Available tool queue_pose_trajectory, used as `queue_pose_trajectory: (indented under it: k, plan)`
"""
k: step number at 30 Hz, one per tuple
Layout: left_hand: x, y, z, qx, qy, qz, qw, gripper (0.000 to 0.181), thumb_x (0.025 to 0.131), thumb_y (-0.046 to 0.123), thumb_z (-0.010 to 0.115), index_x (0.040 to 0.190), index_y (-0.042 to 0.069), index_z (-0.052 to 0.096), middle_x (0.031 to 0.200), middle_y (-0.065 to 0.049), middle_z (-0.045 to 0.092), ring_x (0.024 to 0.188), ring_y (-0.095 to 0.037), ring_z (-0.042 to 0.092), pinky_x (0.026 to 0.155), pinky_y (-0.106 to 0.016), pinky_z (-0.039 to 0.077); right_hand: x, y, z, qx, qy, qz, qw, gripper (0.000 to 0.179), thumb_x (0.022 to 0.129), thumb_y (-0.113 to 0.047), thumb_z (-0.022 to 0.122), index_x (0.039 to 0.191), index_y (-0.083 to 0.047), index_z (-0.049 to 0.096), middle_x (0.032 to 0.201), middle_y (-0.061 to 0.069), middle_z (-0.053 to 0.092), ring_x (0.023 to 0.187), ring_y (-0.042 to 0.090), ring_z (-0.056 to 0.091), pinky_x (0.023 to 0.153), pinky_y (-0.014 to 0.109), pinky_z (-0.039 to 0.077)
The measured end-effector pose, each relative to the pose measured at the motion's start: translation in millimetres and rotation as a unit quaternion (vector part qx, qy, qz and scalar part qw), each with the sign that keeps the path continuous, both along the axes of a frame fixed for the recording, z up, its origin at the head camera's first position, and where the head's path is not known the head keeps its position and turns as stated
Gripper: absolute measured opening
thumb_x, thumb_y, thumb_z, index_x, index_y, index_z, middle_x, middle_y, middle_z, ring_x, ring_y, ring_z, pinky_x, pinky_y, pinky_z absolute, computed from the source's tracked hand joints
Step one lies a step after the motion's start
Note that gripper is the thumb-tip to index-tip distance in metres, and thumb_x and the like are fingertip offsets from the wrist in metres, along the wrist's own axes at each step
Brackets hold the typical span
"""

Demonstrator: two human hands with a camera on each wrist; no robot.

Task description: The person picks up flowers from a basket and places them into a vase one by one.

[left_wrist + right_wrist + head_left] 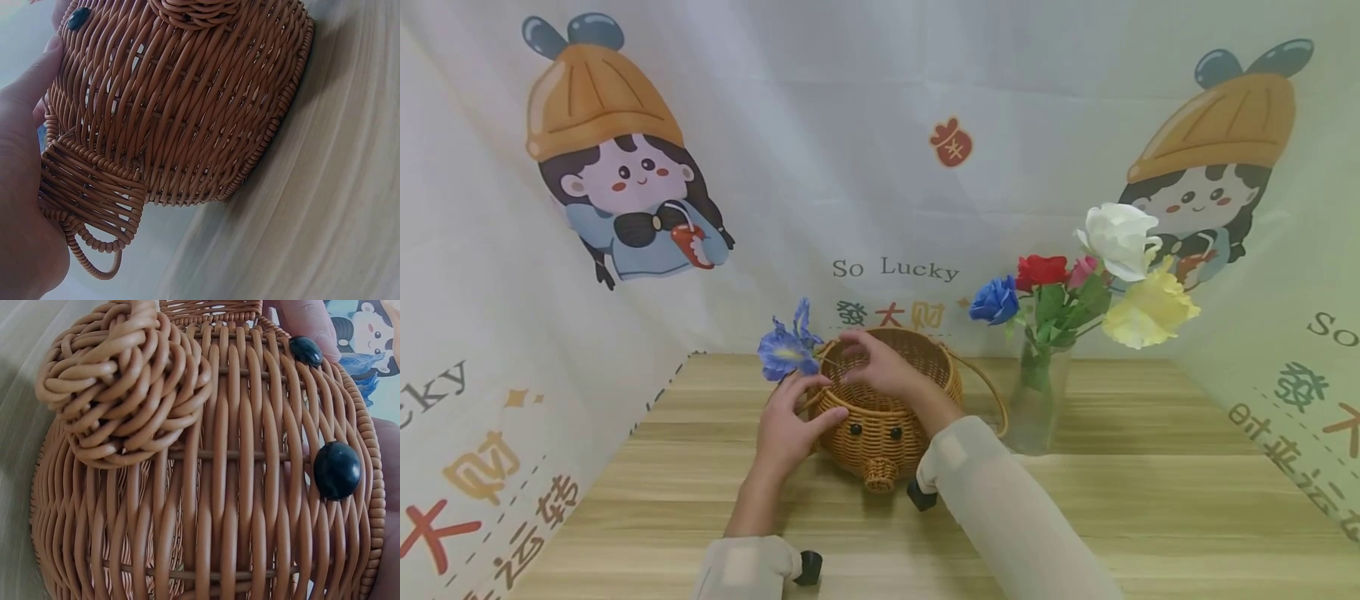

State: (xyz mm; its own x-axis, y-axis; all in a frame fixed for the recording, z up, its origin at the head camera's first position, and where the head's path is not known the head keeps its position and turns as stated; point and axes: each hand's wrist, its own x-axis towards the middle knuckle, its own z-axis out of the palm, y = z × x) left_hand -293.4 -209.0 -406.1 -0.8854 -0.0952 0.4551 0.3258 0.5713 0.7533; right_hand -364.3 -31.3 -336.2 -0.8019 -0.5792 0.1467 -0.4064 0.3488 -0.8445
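A brown wicker basket [880,433] with a pig's snout and dark bead eyes stands on the table between both hands. My left hand [790,425] holds its left side: the thumb [37,78] lies against the weave near one eye, the other fingers mostly hidden behind the rim. A blue iris [786,350] leans out over the left rim, its thin stem running into the opening. Over that opening is my right hand [883,367], thumb and fingers bent and apart near the stem. In the right wrist view the basket's snout [125,387] covers much of the front.
Right of the basket stands a clear glass vase [1037,417] with white, yellow, red, pink and blue flowers. The basket's handle [992,383] hangs to the right, close to the vase. A printed curtain [790,167] borders the wooden table [647,492] behind and at both sides.
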Motion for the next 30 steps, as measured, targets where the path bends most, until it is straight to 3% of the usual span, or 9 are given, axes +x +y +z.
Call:
queue_pose_trajectory:
  k: [4,8,12,17,23,30]
  plan:
    - [-0.4,-0.5,0.0,-0.001,-0.001,-0.001,1.0000,0.048,0.085,0.030,0.088,0.126,0.013,0.070,0.158,-0.017,0.051,0.149,-0.042,0.044,0.117,-0.058,0.045,-0.8,-0.8,-0.9,0.016,-0.020,0.032,0.9991,0.070,0.099,0.005,0.064,0.161,-0.004,0.033,0.158,0.026,0.046,0.133,0.044,0.059,0.110,0.049,0.053]
    - [-0.6,-0.7,0.3,-0.004,-0.003,-0.002,1.0000,0.048,0.085,0.031,0.088,0.126,0.013,0.070,0.158,-0.017,0.051,0.149,-0.042,0.044,0.117,-0.059,0.045,0.0,-0.1,-1.9,0.024,-0.029,0.047,0.9982,0.056,0.099,0.007,0.063,0.150,0.000,0.042,0.158,0.025,0.045,0.138,0.045,0.055,0.111,0.049,0.053]
    - [0.4,-0.8,0.5,-0.006,-0.004,-0.001,1.0000,0.047,0.085,0.031,0.088,0.126,0.013,0.070,0.158,-0.018,0.050,0.149,-0.042,0.043,0.116,-0.059,0.045,0.6,0.5,-1.3,0.065,0.004,0.045,0.9968,0.039,0.099,0.001,0.066,0.137,0.000,0.056,0.150,0.021,0.054,0.134,0.040,0.059,0.110,0.048,0.053]
    - [0.9,0.0,1.5,0.002,-0.011,-0.002,0.9999,0.049,0.085,0.029,0.088,0.126,0.012,0.070,0.159,-0.019,0.049,0.151,-0.043,0.041,0.117,-0.058,0.045,0.4,0.5,-0.4,0.117,0.035,0.054,0.9910,0.047,0.100,-0.005,0.066,0.146,-0.004,0.058,0.154,0.016,0.055,0.135,0.036,0.058,0.113,0.049,0.050]
    - [1.1,0.4,2.6,0.007,-0.013,-0.002,0.9999,0.049,0.085,0.029,0.088,0.126,0.012,0.070,0.161,-0.020,0.047,0.154,-0.043,0.035,0.117,-0.057,0.045,-0.1,0.0,0.2,0.107,0.035,0.047,0.9925,0.056,0.099,-0.004,0.067,0.153,-0.004,0.051,0.158,0.018,0.051,0.147,0.037,0.047,0.121,0.052,0.041]
    - [-1.1,-1.0,1.0,0.003,-0.003,-0.003,1.0000,0.049,0.083,0.028,0.089,0.125,0.012,0.070,0.159,-0.014,0.051,0.152,-0.039,0.040,0.117,-0.057,0.046,2.5,0.6,0.5,0.063,0.040,0.024,0.9969,0.052,0.096,0.001,0.069,0.147,-0.004,0.057,0.151,0.019,0.057,0.138,0.039,0.055,0.111,0.051,0.051]
